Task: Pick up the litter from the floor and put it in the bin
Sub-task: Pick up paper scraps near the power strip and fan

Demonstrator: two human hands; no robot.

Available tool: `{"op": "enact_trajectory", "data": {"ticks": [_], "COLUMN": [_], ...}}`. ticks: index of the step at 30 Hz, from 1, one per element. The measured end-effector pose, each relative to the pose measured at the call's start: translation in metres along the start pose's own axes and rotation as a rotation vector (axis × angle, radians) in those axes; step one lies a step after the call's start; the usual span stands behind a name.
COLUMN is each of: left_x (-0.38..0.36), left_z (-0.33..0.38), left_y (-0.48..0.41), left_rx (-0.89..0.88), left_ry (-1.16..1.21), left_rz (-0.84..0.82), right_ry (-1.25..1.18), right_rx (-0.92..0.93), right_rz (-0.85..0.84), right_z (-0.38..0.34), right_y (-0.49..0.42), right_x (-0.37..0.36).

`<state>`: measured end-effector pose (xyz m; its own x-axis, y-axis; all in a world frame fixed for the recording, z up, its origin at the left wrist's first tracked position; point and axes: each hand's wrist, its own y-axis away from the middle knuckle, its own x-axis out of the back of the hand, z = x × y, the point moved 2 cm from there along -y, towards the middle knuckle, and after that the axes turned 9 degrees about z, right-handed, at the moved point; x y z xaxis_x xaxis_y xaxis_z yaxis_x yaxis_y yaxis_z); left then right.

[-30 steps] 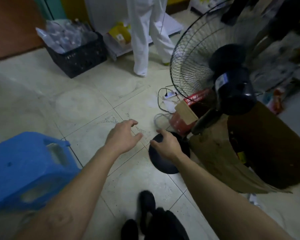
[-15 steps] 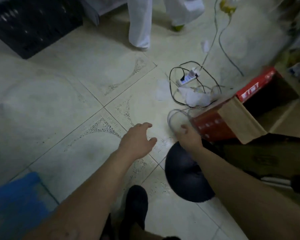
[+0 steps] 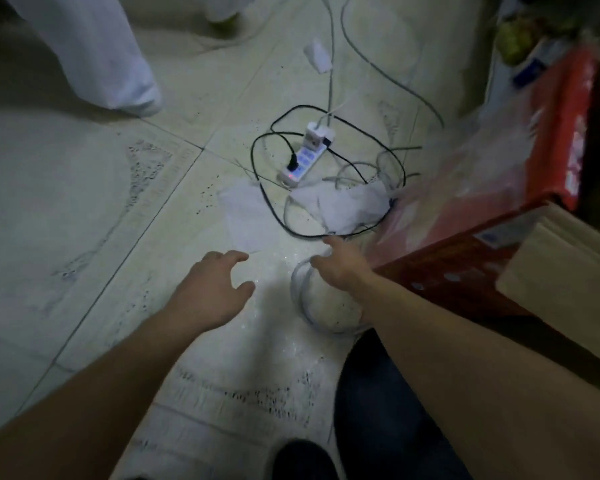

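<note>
Litter lies ahead of both hands on the tiled floor [image 3: 84,209]: a flat white sheet [image 3: 238,216] and, right of it, a crumpled white paper [image 3: 347,207] under a loop of black cable [image 3: 255,168]. At far left stands a white trouser leg [image 3: 94,53]. The left hand [image 3: 212,292] reaches forward palm down, fingers loosely spread, holding nothing, just short of the sheet. The right hand [image 3: 340,268] stretches out above a pale ring [image 3: 297,289], fingers extended and empty, forefinger near the crumpled paper's edge. A red carton [image 3: 499,202] stands rightmost.
</note>
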<state>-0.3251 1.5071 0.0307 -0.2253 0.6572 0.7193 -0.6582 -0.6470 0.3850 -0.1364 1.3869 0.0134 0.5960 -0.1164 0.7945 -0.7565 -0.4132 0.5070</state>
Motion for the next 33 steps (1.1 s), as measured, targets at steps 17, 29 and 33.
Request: {"op": "enact_trajectory", "data": {"ticks": [17,29,33], "left_x": [-0.122,0.023,0.08], "left_z": [-0.06,0.045,0.098], "left_y": [-0.117,0.028,0.111], "left_rx": [-0.169,-0.091,-0.076], "left_ry": [-0.253,0.186,0.334], "left_rz": [0.178,0.079,-0.093], "right_ry": [0.283,-0.391,-0.412], "right_rx": [0.209,0.095,-0.133], "right_rz": [0.274,0.395,0.394], "right_z": [0.014,-0.007,-0.007], "right_y": [-0.138,0.107,0.229], "right_x": [-0.076,0.017,0.064]}}
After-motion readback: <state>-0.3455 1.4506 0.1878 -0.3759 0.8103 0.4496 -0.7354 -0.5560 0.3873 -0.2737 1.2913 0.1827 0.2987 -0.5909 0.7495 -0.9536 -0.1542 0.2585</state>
